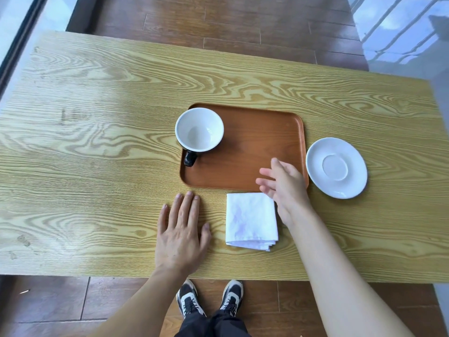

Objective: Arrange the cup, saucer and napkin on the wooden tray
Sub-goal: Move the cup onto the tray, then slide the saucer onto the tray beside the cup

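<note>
A brown wooden tray (255,152) lies on the table. An empty cup (199,130), white inside and black outside, stands upright on the tray's left part with its handle pointing toward me. The white saucer (336,167) rests on the table just right of the tray. A folded white napkin (251,220) lies on the table in front of the tray. My left hand (182,234) lies flat on the table, left of the napkin, holding nothing. My right hand (284,188) hovers open over the tray's near right corner, beside the napkin's far right corner.
The light wooden table (97,142) has its near edge just above my shoes (210,297). Dark wooden floor (243,25) lies beyond the far edge. A window frame runs along the left, and a pale railing area is at the upper right.
</note>
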